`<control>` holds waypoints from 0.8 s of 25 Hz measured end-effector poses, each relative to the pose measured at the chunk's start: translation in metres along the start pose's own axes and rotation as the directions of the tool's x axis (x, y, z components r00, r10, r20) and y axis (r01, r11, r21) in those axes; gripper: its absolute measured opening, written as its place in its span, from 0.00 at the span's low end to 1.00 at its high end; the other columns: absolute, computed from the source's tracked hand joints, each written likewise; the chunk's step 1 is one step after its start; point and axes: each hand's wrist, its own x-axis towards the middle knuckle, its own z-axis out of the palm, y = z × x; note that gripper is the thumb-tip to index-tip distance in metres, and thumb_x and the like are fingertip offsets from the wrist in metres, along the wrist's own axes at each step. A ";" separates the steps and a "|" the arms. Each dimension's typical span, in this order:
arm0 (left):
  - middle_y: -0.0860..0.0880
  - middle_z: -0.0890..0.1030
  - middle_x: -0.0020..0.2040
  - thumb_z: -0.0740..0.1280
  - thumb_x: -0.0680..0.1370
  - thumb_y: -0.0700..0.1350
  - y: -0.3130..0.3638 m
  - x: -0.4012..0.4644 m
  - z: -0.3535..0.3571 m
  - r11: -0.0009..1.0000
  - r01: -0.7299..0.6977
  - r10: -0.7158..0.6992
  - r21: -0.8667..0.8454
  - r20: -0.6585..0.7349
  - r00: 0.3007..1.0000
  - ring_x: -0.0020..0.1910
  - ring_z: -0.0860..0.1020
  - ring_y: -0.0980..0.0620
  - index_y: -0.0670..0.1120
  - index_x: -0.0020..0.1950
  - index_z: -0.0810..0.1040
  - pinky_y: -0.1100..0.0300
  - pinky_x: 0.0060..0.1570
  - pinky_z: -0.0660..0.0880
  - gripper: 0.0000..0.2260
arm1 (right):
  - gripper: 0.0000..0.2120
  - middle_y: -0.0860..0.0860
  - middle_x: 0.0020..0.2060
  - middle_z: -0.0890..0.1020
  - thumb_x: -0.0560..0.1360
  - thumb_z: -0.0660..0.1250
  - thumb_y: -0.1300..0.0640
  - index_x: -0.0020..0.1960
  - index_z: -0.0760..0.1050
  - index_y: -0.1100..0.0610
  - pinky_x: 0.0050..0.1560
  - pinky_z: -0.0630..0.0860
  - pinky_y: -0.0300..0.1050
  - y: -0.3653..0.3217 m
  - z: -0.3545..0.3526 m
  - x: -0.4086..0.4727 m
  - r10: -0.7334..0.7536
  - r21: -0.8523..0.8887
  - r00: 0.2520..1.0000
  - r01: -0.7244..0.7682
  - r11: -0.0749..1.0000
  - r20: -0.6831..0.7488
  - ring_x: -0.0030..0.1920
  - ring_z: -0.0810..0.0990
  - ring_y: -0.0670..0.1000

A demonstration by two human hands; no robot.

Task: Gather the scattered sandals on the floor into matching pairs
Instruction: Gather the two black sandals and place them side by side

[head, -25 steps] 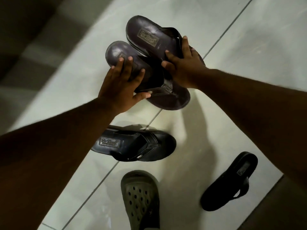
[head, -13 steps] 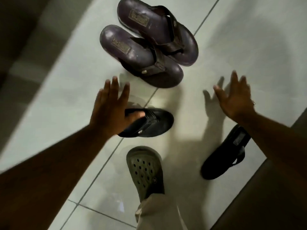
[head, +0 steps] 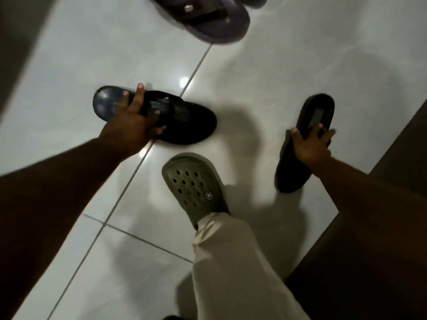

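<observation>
A black sandal (head: 191, 125) lies on the white tile floor at centre left, and my left hand (head: 134, 125) is closed over its heel and strap. A second black sandal (head: 293, 172) lies at the right, heel pointing away; my right hand (head: 309, 146) grips its middle. At the top edge sits the dark purple pair of sandals (head: 219, 21), side by side and partly cut off by the frame.
My own foot in a green perforated clog (head: 196, 188) with a beige trouser leg (head: 233, 262) stands between the two black sandals. A dark wooden surface (head: 379, 227) borders the tiles at the right. A dark area runs along the left edge.
Both hands let go of the purple pair, drew back and came down, the left onto the centre black sandal, the right onto the right one. The view tilted downward.
</observation>
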 end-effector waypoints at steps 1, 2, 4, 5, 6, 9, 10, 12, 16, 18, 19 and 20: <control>0.27 0.48 0.75 0.66 0.76 0.47 -0.009 -0.010 0.005 1.000 -0.013 0.013 0.018 -0.011 1.000 0.73 0.46 0.23 0.42 0.67 0.73 0.27 0.69 0.49 0.20 | 0.41 0.60 0.78 0.37 0.76 0.51 0.32 0.79 0.41 0.55 0.75 0.48 0.63 -0.009 0.008 -0.003 -0.087 -0.068 0.996 0.085 0.994 -0.022 0.76 0.48 0.69; 0.25 0.49 0.74 0.67 0.76 0.46 -0.015 -0.020 0.010 0.999 -0.024 0.025 0.031 -0.011 1.000 0.72 0.46 0.23 0.41 0.66 0.74 0.27 0.69 0.49 0.20 | 0.41 0.62 0.78 0.38 0.77 0.51 0.33 0.79 0.42 0.56 0.75 0.47 0.64 -0.018 0.014 -0.006 -0.188 -0.133 0.981 0.182 0.974 -0.037 0.76 0.47 0.69; 0.24 0.49 0.73 0.67 0.76 0.46 -0.026 -0.038 0.015 1.000 -0.003 0.002 0.007 0.006 1.000 0.71 0.45 0.20 0.41 0.65 0.76 0.28 0.70 0.48 0.19 | 0.40 0.64 0.77 0.39 0.77 0.52 0.34 0.79 0.43 0.57 0.75 0.46 0.65 -0.040 0.016 -0.011 -0.340 -0.221 0.940 0.328 0.918 -0.015 0.76 0.46 0.69; 0.25 0.49 0.73 0.67 0.76 0.47 -0.030 -0.045 0.016 1.000 0.022 -0.021 -0.014 0.005 1.000 0.70 0.46 0.18 0.42 0.64 0.77 0.28 0.70 0.48 0.18 | 0.40 0.64 0.77 0.39 0.77 0.53 0.35 0.79 0.43 0.56 0.75 0.46 0.65 -0.053 0.015 -0.013 -0.398 -0.252 0.917 0.389 0.886 0.013 0.76 0.46 0.70; 0.25 0.50 0.74 0.68 0.75 0.47 -0.034 -0.050 0.014 0.998 0.050 -0.050 -0.044 0.001 0.999 0.69 0.46 0.18 0.43 0.63 0.78 0.27 0.69 0.50 0.17 | 0.40 0.63 0.78 0.38 0.77 0.53 0.34 0.79 0.43 0.54 0.75 0.46 0.65 -0.070 0.015 -0.017 -0.460 -0.284 0.886 0.455 0.844 0.054 0.76 0.45 0.71; 0.30 0.49 0.76 0.70 0.74 0.48 -0.041 -0.057 0.009 0.991 0.088 -0.087 -0.098 0.009 0.996 0.71 0.47 0.20 0.47 0.63 0.79 0.27 0.66 0.54 0.17 | 0.39 0.58 0.78 0.36 0.76 0.53 0.34 0.79 0.42 0.50 0.73 0.49 0.68 -0.131 0.023 -0.033 -0.586 -0.337 0.792 0.606 0.720 0.172 0.76 0.42 0.71; 0.30 0.50 0.76 0.70 0.73 0.48 -0.043 -0.056 0.007 0.995 0.062 -0.062 -0.082 0.004 0.998 0.71 0.48 0.20 0.47 0.63 0.79 0.26 0.65 0.55 0.18 | 0.39 0.57 0.78 0.36 0.76 0.53 0.34 0.78 0.41 0.50 0.72 0.50 0.69 -0.153 0.029 -0.042 -0.612 -0.355 0.768 0.635 0.686 0.190 0.76 0.42 0.72; 0.26 0.56 0.73 0.73 0.71 0.47 -0.046 -0.051 0.004 1.000 -0.012 0.012 -0.021 -0.015 1.000 0.68 0.54 0.18 0.46 0.61 0.80 0.23 0.59 0.60 0.18 | 0.39 0.57 0.78 0.36 0.76 0.53 0.34 0.78 0.41 0.50 0.71 0.54 0.71 -0.193 0.047 -0.062 -0.662 -0.398 0.717 0.685 0.611 0.218 0.75 0.42 0.73; 0.25 0.59 0.72 0.74 0.71 0.47 -0.056 -0.037 -0.009 0.994 -0.107 0.107 0.009 -0.032 0.994 0.68 0.56 0.18 0.46 0.59 0.81 0.24 0.61 0.63 0.17 | 0.39 0.56 0.78 0.34 0.77 0.54 0.36 0.78 0.42 0.52 0.70 0.56 0.72 -0.258 0.074 -0.099 -0.708 -0.410 0.650 0.746 0.524 0.276 0.75 0.38 0.73; 0.27 0.58 0.72 0.72 0.71 0.48 -0.064 -0.030 -0.015 0.990 -0.135 0.136 0.047 -0.019 0.990 0.69 0.56 0.20 0.48 0.60 0.81 0.27 0.63 0.64 0.17 | 0.36 0.54 0.78 0.35 0.78 0.55 0.38 0.78 0.45 0.49 0.70 0.54 0.72 -0.291 0.076 -0.108 -0.711 -0.359 0.639 0.763 0.537 0.294 0.75 0.36 0.72; 0.26 0.58 0.72 0.72 0.72 0.49 -0.068 -0.028 -0.016 0.988 -0.138 0.140 0.067 -0.018 0.990 0.69 0.57 0.21 0.48 0.60 0.80 0.28 0.62 0.65 0.17 | 0.33 0.55 0.78 0.36 0.79 0.55 0.40 0.78 0.47 0.50 0.71 0.53 0.71 -0.304 0.075 -0.110 -0.725 -0.332 0.625 0.776 0.536 0.289 0.75 0.37 0.71; 0.26 0.58 0.72 0.72 0.72 0.49 -0.073 -0.026 -0.018 0.990 -0.120 0.123 0.069 -0.033 0.992 0.69 0.57 0.20 0.48 0.61 0.80 0.27 0.61 0.66 0.18 | 0.31 0.58 0.78 0.38 0.79 0.54 0.43 0.78 0.50 0.51 0.73 0.52 0.70 -0.316 0.075 -0.111 -0.755 -0.286 0.598 0.798 0.531 0.269 0.76 0.39 0.69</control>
